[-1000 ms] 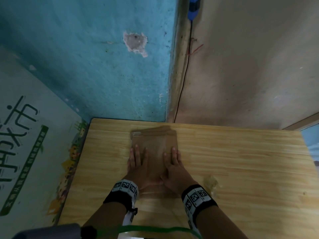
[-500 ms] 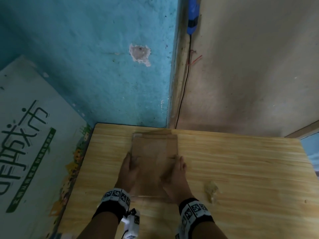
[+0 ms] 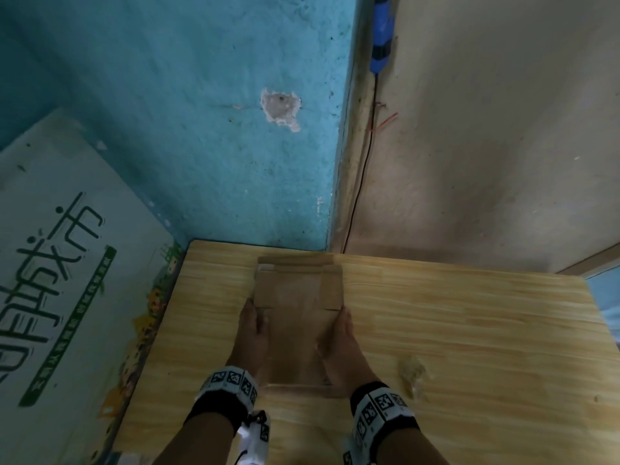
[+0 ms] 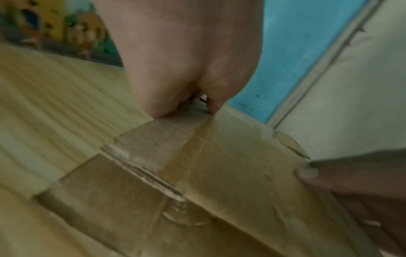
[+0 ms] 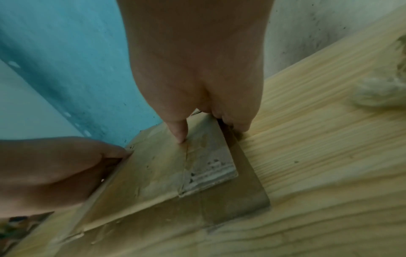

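A flattened brown cardboard box (image 3: 295, 313) lies on the wooden table (image 3: 469, 330), its far end close to the wall corner. My left hand (image 3: 253, 327) grips its left edge, thumb on top (image 4: 216, 104) and fingers at the side. My right hand (image 3: 339, 333) grips the right edge; in the right wrist view the thumb (image 5: 179, 133) presses on the top face while the fingers (image 5: 237, 125) curl down past the edge. Old tape residue (image 5: 208, 175) marks the cardboard (image 5: 153, 173). Flaps (image 3: 330, 286) show at the far end.
A blue wall (image 3: 201, 146) and a beige wall (image 3: 486, 146) meet behind the table. A blue device with a thin cable (image 3: 380, 35) hangs in the corner. A large printed carton (image 3: 67, 280) leans at the table's left. A rough patch (image 3: 411, 374) marks the table to the right.
Both hands have gone from lying flat on top of the cardboard to holding its left and right edges. The cardboard now lies longer toward me.
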Available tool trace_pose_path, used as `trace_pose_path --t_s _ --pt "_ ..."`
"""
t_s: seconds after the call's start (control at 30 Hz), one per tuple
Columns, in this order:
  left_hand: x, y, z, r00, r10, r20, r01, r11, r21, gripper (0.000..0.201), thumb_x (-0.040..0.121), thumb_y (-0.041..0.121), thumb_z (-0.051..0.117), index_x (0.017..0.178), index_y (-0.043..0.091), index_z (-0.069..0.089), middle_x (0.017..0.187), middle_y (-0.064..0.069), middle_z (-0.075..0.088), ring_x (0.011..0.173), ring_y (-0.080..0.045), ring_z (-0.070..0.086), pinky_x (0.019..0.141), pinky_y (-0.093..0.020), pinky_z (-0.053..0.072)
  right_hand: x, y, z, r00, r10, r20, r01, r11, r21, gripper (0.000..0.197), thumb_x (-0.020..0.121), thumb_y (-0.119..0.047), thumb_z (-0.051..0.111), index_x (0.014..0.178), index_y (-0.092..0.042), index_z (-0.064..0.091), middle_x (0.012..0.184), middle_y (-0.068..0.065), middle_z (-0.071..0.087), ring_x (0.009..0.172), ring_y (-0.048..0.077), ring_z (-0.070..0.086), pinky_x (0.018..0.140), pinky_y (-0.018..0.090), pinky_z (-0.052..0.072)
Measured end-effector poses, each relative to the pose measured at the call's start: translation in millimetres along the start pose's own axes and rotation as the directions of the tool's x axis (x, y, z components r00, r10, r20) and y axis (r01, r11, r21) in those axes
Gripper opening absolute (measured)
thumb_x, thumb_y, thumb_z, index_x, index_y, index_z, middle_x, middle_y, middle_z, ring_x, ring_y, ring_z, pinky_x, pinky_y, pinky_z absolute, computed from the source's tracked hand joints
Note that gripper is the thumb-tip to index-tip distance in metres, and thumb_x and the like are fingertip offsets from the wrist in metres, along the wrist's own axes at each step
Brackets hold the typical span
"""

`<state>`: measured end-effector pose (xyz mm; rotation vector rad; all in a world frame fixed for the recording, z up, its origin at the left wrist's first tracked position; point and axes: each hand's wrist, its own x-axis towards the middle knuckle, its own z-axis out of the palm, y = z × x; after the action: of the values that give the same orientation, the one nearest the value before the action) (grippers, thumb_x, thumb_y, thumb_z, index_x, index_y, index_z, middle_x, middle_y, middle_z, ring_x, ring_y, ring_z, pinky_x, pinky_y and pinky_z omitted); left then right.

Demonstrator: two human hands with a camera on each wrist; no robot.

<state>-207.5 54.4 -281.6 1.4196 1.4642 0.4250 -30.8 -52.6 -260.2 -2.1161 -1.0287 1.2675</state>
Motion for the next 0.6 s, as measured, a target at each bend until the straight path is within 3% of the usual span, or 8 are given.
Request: trace_pose_path --t_s 0.1,0.17,0.27,0.33,0.4,0.47,0.53,0.6 --pt "-7 7 10 0.994 0.045 -0.101 -0.019 0.969 0.246 0.070 0.103 0.056 0.034 0.160 0.023 0.012 0.164 -0.015 0.023 0.147 -0.036 0.031 0.122 -0.048 0.029 -4 6 4 0.998 -0.057 -0.010 0.056 0.995 -0.081 0.093 0.107 -0.028 0.052 0.164 -0.023 -0.022 0.173 0.007 -0.022 0.154 0.030 0.032 0.121 0.035 0.033" --pt "-10 10 10 0.972 0.177 -0.156 -0.074 0.856 0.511 0.055 0.102 0.041 0.043 0.151 0.016 0.033 0.158 -0.012 0.025 0.143 -0.035 0.032 0.117 -0.050 0.037 -6 6 5 0.994 -0.091 -0.060 0.082 0.985 -0.149 0.082 0.108 -0.028 0.051 0.166 -0.024 -0.006 0.174 0.014 -0.011 0.144 0.032 0.048 0.117 0.038 0.044" --pt "-14 16 12 0.942 0.331 0.061 -0.283 0.680 0.676 0.035 0.102 0.021 0.051 0.136 0.016 0.056 0.151 -0.005 0.039 0.137 -0.027 0.044 0.109 -0.039 0.046 -3 1 3 0.989 -0.111 -0.099 0.082 0.962 -0.261 0.060 0.106 -0.028 0.054 0.158 -0.018 0.026 0.166 0.019 0.013 0.126 0.030 0.062 0.107 0.036 0.053" --pt "-20 16 13 0.920 0.351 0.175 -0.361 0.580 0.730 0.036 0.093 0.013 0.065 0.129 0.015 0.065 0.146 -0.005 0.051 0.134 -0.026 0.054 0.103 -0.038 0.054 -5 -4 0 0.990 -0.099 -0.101 0.050 0.914 -0.404 0.060 0.105 -0.036 0.056 0.156 -0.019 0.032 0.165 0.020 0.013 0.143 0.035 0.046 0.116 0.042 0.046" --pt "-23 14 14 0.916 0.337 0.217 -0.378 0.549 0.746 0.043 0.070 0.006 0.085 0.112 0.009 0.076 0.131 -0.011 0.068 0.119 -0.030 0.068 0.091 -0.039 0.062 -8 -11 -6 0.979 -0.172 -0.112 0.070 0.793 -0.605 0.055 0.101 -0.042 0.061 0.148 -0.015 0.052 0.163 0.021 0.025 0.150 0.039 0.035 0.119 0.050 0.039" --pt "-26 8 17 0.931 0.275 0.240 -0.349 0.477 0.807 0.054 0.055 0.010 0.090 0.108 0.005 0.079 0.125 -0.014 0.073 0.116 -0.031 0.071 0.088 -0.038 0.063 -13 -20 -11 0.956 -0.286 -0.065 0.156 0.684 -0.712 0.043 0.089 -0.039 0.077 0.122 -0.012 0.076 0.146 0.018 0.054 0.137 0.037 0.055 0.111 0.048 0.048" --pt "-28 4 19 0.925 0.234 0.299 -0.374 0.427 0.824 0.065 0.058 0.018 0.085 0.119 -0.002 0.074 0.135 -0.020 0.066 0.128 -0.036 0.063 0.092 -0.042 0.061 -17 -22 -10 0.949 -0.311 0.045 0.243 0.637 -0.732 0.047 0.094 -0.030 0.068 0.136 -0.009 0.067 0.148 0.015 0.054 0.135 0.034 0.056 0.116 0.043 0.042" --pt "-32 6 23 0.928 0.198 0.315 -0.371 0.417 0.830 0.072 0.075 0.021 0.072 0.139 -0.008 0.056 0.155 -0.025 0.041 0.146 -0.039 0.042 0.106 -0.047 0.052 -21 -21 -12 0.968 -0.224 0.110 0.237 0.693 -0.681 0.053 0.101 -0.026 0.054 0.152 -0.012 0.050 0.161 0.009 0.037 0.140 0.030 0.047 0.119 0.038 0.036"
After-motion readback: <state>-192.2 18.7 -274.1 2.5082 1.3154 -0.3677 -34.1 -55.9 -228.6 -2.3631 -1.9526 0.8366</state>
